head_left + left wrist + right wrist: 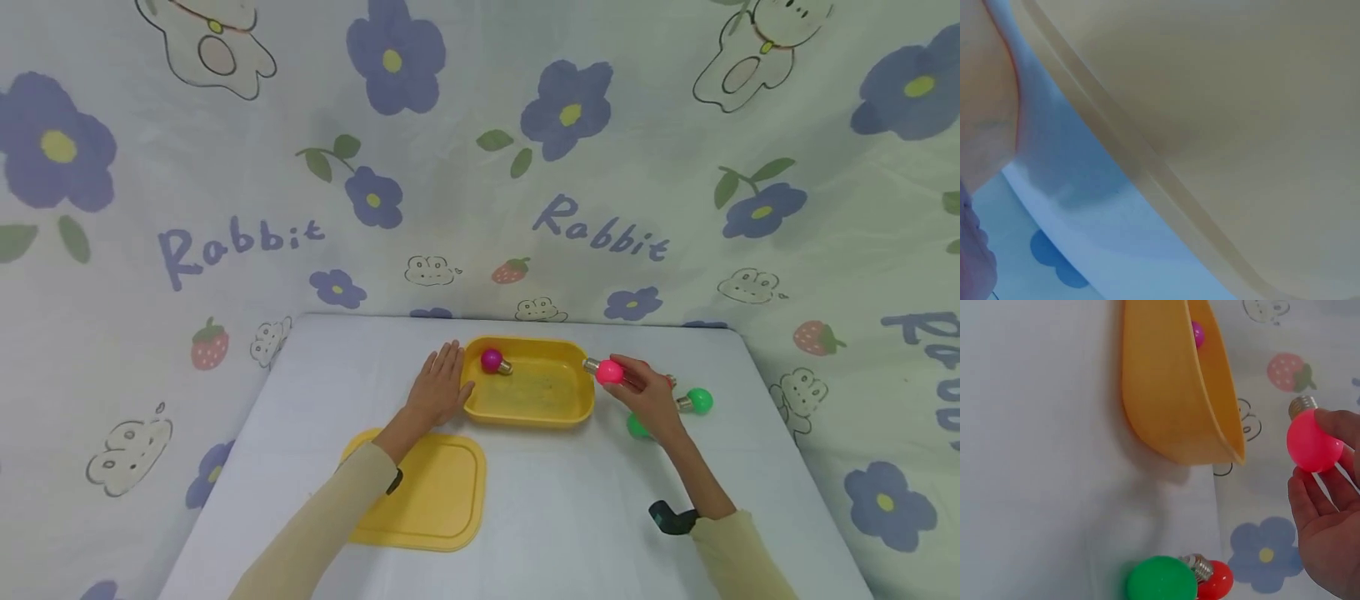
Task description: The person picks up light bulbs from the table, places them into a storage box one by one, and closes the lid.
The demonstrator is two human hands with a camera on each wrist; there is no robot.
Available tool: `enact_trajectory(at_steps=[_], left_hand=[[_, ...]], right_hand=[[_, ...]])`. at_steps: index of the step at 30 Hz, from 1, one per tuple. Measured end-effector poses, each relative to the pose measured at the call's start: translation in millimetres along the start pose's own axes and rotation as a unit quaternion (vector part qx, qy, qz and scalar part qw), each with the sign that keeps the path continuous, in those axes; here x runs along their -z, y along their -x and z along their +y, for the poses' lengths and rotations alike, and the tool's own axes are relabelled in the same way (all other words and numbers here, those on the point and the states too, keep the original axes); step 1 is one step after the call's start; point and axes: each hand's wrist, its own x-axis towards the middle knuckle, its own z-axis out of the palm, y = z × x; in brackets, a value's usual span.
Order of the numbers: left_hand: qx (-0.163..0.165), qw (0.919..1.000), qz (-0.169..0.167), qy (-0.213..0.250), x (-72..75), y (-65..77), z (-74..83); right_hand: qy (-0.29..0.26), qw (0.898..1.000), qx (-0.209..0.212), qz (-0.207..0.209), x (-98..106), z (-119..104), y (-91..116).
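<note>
Right hand point(651, 400): right of the middle of the frame; its thumb and fingers pinch a bulb by the round part.
Pink bulb point(610, 372): in those fingers, held up on its side, metal end pointing left to the yellow box point(528, 422); I cannot tell if they touch.
Left hand point(437, 387): near the middle of the frame, fingers straight and side by side, at the left side of the box and looking like they touch it.
Yellow box: in the middle of the frame, between the two hands.
Purple bulb point(492, 360): inside the box, in its upper left part.
Red bulb point(1222, 581): at the bottom of the right wrist view, partly hidden.
Green bulb point(701, 401): right of the right hand.
Second green bulb point(637, 427): under the right hand, partly covered.
Yellow lid point(435, 492): lying flat below the box, lower left of the middle, under the left arm.
Tabletop point(570, 517): white, under everything.
Cloth point(450, 150): behind, with blue flowers, strawberries and the word "Rabbit".
</note>
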Motion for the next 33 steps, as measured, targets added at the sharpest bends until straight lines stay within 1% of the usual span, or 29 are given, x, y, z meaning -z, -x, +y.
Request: enact_trajectory(at_steps=[5,10,12,19,23,27,33], left_hand=[[0.002,1.0,0.003,0.003,1.1,1.1,0.9],[0.005,1.0,-0.003,0.002,1.5,1.7,0.5],[0.006,1.0,-0.006,0.0,1.4,1.7,0.4],[0.002,1.0,0.0,0.003,3.9,2.7,1.5],[0.003,1.0,-0.003,0.005,6.6,3.7,3.1],[0.005,1.0,-0.003,0.003,7.1,4.3,3.2],[0.002,1.0,0.003,0.0,5.1,3.4,2.9]], right_hand=[[0.012,1.0,-0.009,-0.009,-16.3,-9.0,-10.4],[0.013,0.999,-0.02,-0.024,-34.6,-13.7,-23.0],[0.01,0.999,-0.023,-0.029,-41.4,-13.7,-27.8],[-0.017,0.998,-0.031,-0.045,-62.9,-15.1,-41.0],[-0.021,0.998,-0.031,-0.046,-73.4,-17.8,-46.5],[-0.019,0.998,-0.045,-0.041,-84.0,-18.4,-51.3],[0.005,0.998,-0.066,-0.023,-99.5,-10.7,-58.8]])
